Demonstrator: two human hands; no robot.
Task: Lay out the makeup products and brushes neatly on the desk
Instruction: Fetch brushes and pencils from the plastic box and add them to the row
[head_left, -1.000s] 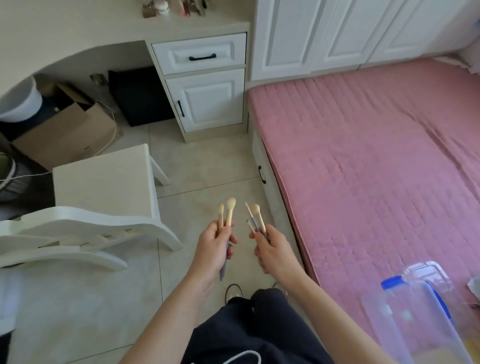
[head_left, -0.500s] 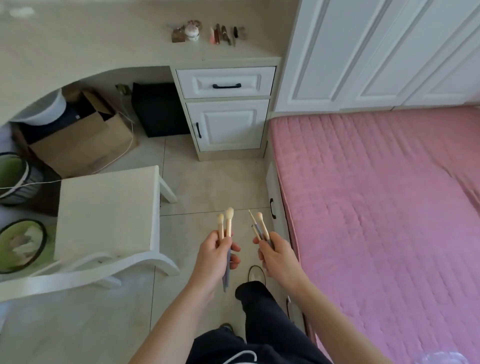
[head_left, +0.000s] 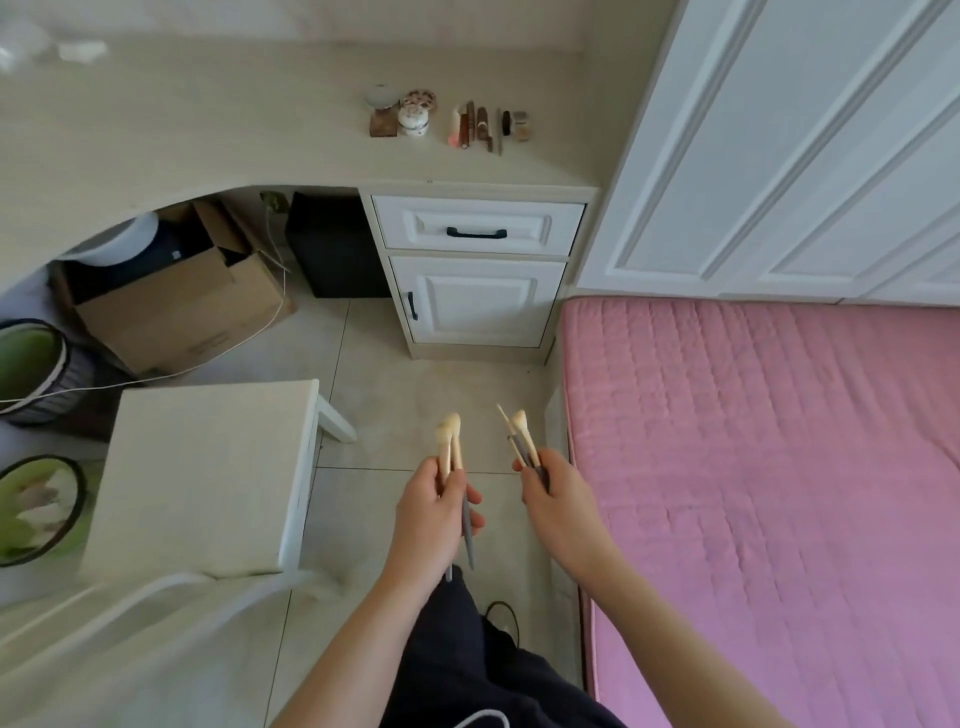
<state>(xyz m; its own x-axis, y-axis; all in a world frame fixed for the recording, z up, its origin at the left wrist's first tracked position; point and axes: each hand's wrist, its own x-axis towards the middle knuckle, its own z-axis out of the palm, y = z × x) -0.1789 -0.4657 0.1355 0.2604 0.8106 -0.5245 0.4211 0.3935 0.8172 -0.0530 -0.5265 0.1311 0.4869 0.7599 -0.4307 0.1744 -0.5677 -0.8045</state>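
My left hand (head_left: 431, 514) grips two makeup brushes (head_left: 450, 436) with cream bristles pointing up and grey handles hanging below the palm. My right hand (head_left: 558, 501) holds another small bundle of brushes (head_left: 519, 431), bristles up. Both hands hover over the tiled floor, well short of the beige desk (head_left: 208, 135). On the desk's right end lie a small group of jars (head_left: 413, 117) and a row of slim makeup products (head_left: 488, 127).
A white chair (head_left: 208, 478) stands to my left, a pink bed (head_left: 769, 467) to my right. Under the desk sit a cardboard box (head_left: 176, 306) and a black box (head_left: 337, 249). White drawers (head_left: 475, 234) and wardrobe doors (head_left: 779, 156) lie ahead.
I have moved closer to the desk and the view has tilted up, so more of the desktop and its makeup shows. Both hands still hold their brushes.
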